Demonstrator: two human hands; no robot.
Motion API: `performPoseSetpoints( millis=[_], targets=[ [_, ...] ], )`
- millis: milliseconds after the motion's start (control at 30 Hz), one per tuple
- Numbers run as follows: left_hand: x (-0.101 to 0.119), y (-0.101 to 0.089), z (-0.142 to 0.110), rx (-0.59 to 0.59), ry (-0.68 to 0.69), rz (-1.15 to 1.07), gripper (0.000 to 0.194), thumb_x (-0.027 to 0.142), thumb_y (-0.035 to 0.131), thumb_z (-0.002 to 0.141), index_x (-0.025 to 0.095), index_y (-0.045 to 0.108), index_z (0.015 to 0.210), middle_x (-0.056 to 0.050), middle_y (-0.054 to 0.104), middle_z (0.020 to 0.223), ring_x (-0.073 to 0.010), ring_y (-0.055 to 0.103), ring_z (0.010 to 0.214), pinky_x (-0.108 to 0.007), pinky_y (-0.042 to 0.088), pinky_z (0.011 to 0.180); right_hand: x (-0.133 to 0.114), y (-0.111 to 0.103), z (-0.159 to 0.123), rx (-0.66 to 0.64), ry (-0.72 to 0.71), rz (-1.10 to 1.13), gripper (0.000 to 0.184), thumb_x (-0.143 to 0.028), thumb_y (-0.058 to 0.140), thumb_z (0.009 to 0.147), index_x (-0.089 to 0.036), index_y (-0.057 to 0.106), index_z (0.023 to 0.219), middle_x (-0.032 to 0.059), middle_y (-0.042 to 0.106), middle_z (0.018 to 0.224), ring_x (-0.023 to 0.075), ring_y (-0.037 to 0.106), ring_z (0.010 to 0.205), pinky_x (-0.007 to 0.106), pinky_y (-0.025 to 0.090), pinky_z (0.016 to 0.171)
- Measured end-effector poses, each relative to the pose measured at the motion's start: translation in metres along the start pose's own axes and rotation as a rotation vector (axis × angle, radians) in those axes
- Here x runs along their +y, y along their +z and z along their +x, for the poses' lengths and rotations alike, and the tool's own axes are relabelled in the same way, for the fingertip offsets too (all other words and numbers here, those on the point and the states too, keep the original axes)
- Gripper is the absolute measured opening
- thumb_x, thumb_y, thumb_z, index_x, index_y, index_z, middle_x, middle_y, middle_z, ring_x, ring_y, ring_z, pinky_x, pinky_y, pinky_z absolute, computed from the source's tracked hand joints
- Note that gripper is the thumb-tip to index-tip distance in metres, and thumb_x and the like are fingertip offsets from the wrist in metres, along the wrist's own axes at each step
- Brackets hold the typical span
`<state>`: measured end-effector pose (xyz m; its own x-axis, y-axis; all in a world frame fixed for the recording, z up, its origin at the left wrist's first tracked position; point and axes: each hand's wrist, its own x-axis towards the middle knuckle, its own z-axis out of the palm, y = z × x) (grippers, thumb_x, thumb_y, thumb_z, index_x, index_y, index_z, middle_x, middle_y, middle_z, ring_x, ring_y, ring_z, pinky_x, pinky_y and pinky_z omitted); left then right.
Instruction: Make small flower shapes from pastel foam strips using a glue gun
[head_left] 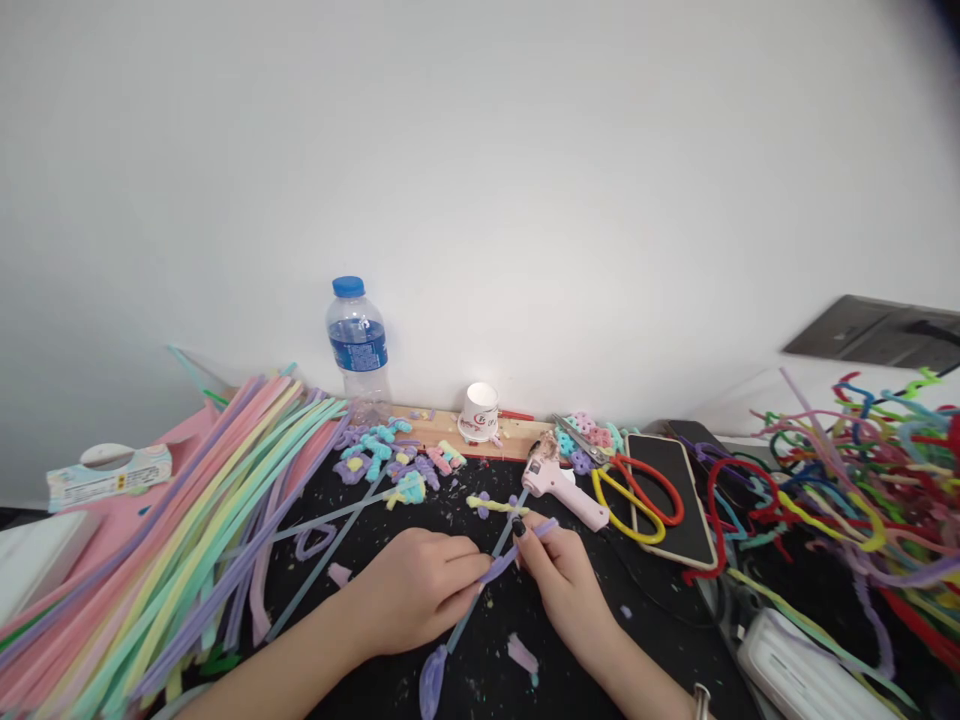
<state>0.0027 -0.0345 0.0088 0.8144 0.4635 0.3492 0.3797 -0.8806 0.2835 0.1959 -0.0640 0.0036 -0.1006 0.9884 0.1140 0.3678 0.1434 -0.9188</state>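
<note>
My left hand (420, 590) and my right hand (566, 575) meet over a black mat (525, 620) and together pinch a purple pipe cleaner (517, 548) wound around a thin pale blue stick (480, 595). The stick runs diagonally down to the left, ending in a purple petal shape (433, 683). A small yellow and purple pipe-cleaner piece (495, 504) lies just beyond my fingers. A pink glue gun (559, 485) rests behind my right hand.
A big sheaf of pastel pipe cleaners (187, 530) covers the left. Small finished pastel flowers (390, 455) lie at the back by a water bottle (358, 345) and a paper cup (480, 410). Yellow and red scissors (637, 495), a phone (671, 495) and a bright pipe-cleaner tangle (847, 490) sit right.
</note>
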Motion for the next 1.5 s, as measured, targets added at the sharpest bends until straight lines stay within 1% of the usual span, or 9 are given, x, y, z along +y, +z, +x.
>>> performPoseSetpoints(
  millis=[167,367,533,700,833,1133,1233,1367,1500],
  targets=[
    [0.0003,-0.0003,0.0005,-0.005,-0.005,0.004,0.02,0.019,0.04,0.089,0.018,0.058,0.097,-0.003,0.062,0.077,-0.0141,0.059,0.068,-0.022,0.043,0.059,0.0016,-0.0007,0.0005,-0.029,0.052,0.1,0.03,-0.039,0.04,0.091,-0.017,0.05,0.073,-0.0053,0.034,0.058,0.0094,0.029,0.051,0.022,0.023,0.047],
    [0.0009,-0.0009,0.0013,-0.045,-0.019,0.017,0.017,0.018,0.04,0.088,0.018,0.057,0.089,-0.002,0.06,0.074,-0.0139,0.057,0.065,-0.023,0.039,0.057,-0.003,0.0001,0.0021,-0.092,0.073,0.254,0.036,-0.043,0.04,0.09,-0.015,0.056,0.075,-0.0065,0.032,0.052,0.0089,0.029,0.048,0.022,0.022,0.046],
    [0.001,-0.0018,0.0019,-0.051,-0.026,0.005,0.016,0.017,0.041,0.087,0.019,0.056,0.089,-0.002,0.06,0.075,-0.014,0.058,0.066,-0.023,0.038,0.057,-0.0037,-0.0018,0.0031,-0.127,0.079,0.258,0.042,-0.047,0.038,0.09,-0.015,0.058,0.072,-0.0061,0.033,0.052,0.0092,0.029,0.048,0.023,0.022,0.048],
    [0.0005,-0.0024,0.0023,-0.068,-0.03,0.0,0.015,0.017,0.041,0.087,0.019,0.056,0.089,-0.001,0.061,0.077,-0.0142,0.058,0.067,-0.024,0.038,0.056,-0.0043,-0.002,0.0033,-0.151,0.09,0.305,0.038,-0.045,0.041,0.089,-0.015,0.057,0.074,-0.0065,0.032,0.052,0.0091,0.029,0.049,0.023,0.022,0.048],
    [0.0003,-0.0018,0.0014,-0.055,-0.028,-0.027,0.017,0.016,0.042,0.086,0.018,0.058,0.093,-0.002,0.062,0.079,-0.0144,0.059,0.069,-0.023,0.039,0.058,-0.0074,-0.003,0.0028,-0.17,0.096,0.293,0.033,-0.044,0.046,0.087,-0.015,0.057,0.075,-0.0065,0.032,0.053,0.0093,0.03,0.05,0.023,0.021,0.049],
    [-0.0002,-0.0029,0.0016,-0.024,-0.049,-0.081,0.02,0.016,0.044,0.086,0.019,0.059,0.099,-0.002,0.063,0.081,-0.0143,0.06,0.072,-0.021,0.043,0.061,-0.0024,-0.0021,0.0033,-0.176,0.103,0.32,0.034,-0.044,0.045,0.088,-0.016,0.056,0.074,-0.0066,0.033,0.053,0.0094,0.03,0.049,0.023,0.022,0.049],
    [-0.002,-0.0009,0.0007,0.005,-0.081,-0.105,0.02,0.018,0.045,0.086,0.019,0.059,0.101,-0.003,0.063,0.082,-0.0143,0.06,0.072,-0.022,0.044,0.064,-0.0007,-0.0019,0.0041,-0.157,0.099,0.338,0.032,-0.043,0.045,0.088,-0.016,0.056,0.075,-0.0066,0.035,0.053,0.009,0.031,0.049,0.023,0.023,0.048],
    [-0.0043,0.0016,-0.001,0.029,-0.164,-0.141,0.02,0.017,0.047,0.086,0.021,0.058,0.103,-0.001,0.063,0.081,-0.014,0.058,0.07,-0.023,0.043,0.063,0.0006,-0.0024,0.0052,-0.128,0.085,0.329,0.03,-0.041,0.045,0.089,-0.016,0.055,0.076,-0.0064,0.037,0.053,0.0087,0.032,0.048,0.022,0.025,0.048],
    [-0.0052,0.0005,-0.0011,0.093,-0.204,-0.206,0.023,0.016,0.049,0.086,0.021,0.057,0.107,-0.001,0.063,0.084,-0.0133,0.058,0.071,-0.022,0.043,0.063,0.001,-0.0022,0.0056,-0.116,0.077,0.332,0.028,-0.04,0.045,0.089,-0.016,0.054,0.078,-0.0066,0.036,0.053,0.0086,0.032,0.048,0.022,0.024,0.047]
  ],
)
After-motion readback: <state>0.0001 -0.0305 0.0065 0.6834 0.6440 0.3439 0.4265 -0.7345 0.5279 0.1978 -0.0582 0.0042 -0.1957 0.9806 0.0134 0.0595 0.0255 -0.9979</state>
